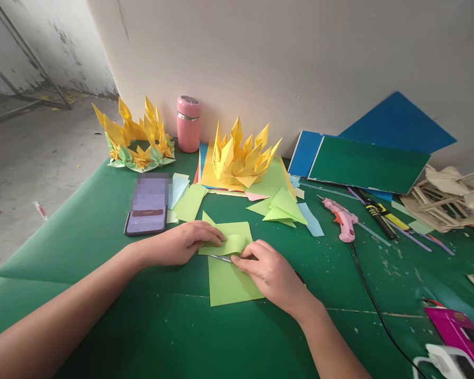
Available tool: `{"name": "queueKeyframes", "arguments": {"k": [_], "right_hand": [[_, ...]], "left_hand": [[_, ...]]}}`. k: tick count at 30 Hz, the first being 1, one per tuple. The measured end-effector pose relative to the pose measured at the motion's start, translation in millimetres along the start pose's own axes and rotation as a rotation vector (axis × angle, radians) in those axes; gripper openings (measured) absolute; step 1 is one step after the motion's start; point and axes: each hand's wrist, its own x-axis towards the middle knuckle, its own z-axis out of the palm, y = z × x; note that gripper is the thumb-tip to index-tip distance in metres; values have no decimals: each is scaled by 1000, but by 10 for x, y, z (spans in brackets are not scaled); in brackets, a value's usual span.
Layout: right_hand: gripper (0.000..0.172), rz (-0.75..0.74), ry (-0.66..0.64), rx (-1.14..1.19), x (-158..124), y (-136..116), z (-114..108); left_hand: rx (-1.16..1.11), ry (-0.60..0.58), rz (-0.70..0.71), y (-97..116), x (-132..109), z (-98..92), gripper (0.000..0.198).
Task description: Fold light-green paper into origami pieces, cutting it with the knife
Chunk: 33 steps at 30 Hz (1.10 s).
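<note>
My left hand (187,242) rests on a folded light green paper (233,244), its bent fingers pressing the paper down. The fold bulges in a soft curve toward the right. In the closed fingers of my right hand (270,271) is a utility knife (221,258), its thin metal blade lying inside the fold. Most of its handle is hidden by the hand; a small dark and yellow bit shows beyond the palm. Under the folded piece lies a flat light green sheet (233,287).
Behind stand two yellow folded-paper crowns (144,131) (243,158) and a pink flask (188,126). A phone (148,205) lies left, green paper triangles (284,208) ahead. Rightward are a pink glue gun (342,218) with a black cord, cutters (381,218), and boards (371,163).
</note>
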Motion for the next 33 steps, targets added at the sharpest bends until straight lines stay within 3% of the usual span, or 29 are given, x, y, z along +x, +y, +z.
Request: {"name": "queueKeyframes", "arguments": {"k": [21, 33], "right_hand": [[32, -25, 39, 38, 48, -23, 49], [25, -18, 46, 299, -81, 82, -131]], "left_hand": [[5, 5, 4, -13, 3, 6, 40], [46, 54, 12, 17, -22, 47, 28]]}}
